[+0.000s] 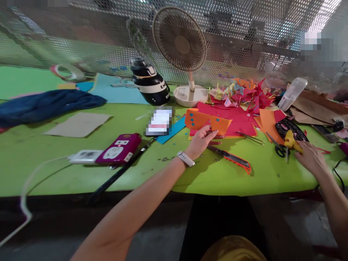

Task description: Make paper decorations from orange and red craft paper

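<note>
My left hand (201, 140), with a pale watch on its wrist, pinches the lower edge of an orange paper piece (202, 119) marked with blue dots. Red paper sheets (239, 125) lie beneath and behind it. Just below that hand is an orange and black utility knife (231, 158). At the right, my right hand (311, 156) has its fingers on the yellow glue gun (292, 142), which rests by a black tray (290, 128). Black scissors (278, 148) and metal tweezers (251, 137) lie between the two hands.
On the green table (152, 166) stand a fan (190, 96) and a black bottle (152, 87). A phone (159, 121), a purple power strip (119, 148) with a white cable, and dark blue cloth (49, 105) are to the left. Paper scraps (244, 94) are heaped behind.
</note>
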A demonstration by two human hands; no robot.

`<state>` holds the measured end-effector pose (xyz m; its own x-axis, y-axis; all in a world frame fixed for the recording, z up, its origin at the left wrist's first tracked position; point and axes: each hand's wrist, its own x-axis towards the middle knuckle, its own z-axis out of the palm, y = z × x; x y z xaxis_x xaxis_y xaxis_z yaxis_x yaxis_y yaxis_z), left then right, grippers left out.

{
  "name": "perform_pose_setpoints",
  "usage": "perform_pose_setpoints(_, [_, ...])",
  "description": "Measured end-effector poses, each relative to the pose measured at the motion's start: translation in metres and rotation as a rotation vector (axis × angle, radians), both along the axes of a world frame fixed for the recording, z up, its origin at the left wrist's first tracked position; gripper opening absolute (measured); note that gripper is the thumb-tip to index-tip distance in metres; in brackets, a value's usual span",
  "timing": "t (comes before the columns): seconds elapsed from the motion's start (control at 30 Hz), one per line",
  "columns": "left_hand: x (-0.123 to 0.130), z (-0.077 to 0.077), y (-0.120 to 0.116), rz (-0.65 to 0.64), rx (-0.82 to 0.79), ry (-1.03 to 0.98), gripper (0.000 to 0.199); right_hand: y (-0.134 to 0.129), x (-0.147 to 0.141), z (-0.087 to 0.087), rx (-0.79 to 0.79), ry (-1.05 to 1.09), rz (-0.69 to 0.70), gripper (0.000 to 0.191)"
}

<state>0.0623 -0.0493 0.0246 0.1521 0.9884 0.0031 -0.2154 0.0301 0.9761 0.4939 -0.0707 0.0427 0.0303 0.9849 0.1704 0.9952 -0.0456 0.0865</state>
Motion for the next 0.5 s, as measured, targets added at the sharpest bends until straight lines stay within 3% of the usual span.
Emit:
perform_pose_setpoints(0.13, [0.0, -0.002, 0.001, 0.003, 0.001, -0.007, 0.03, 0.0, -0.015, 0.001, 0.068, -0.003, -0.049, 0.054])
perform_pose_setpoints(0.3, [-0.001, -0.003, 0.002, 0.001, 0.008, -0.007, 0.032, -0.001, -0.021, -0.003, 0.263, 0.061, -0.077, 0.048])
perform_pose_setpoints(0.4, [0.0, -0.001, 0.001, 0.004, 0.004, -0.008, 0.03, 0.0, -0.02, -0.005, 0.42, 0.23, -0.085, 0.047])
perform_pose_setpoints(0.5, [0.0, 0.0, 0.0, 0.008, -0.004, -0.004, 0.028, 0.009, -0.027, -0.001, 0.573, 0.576, -0.133, 0.042])
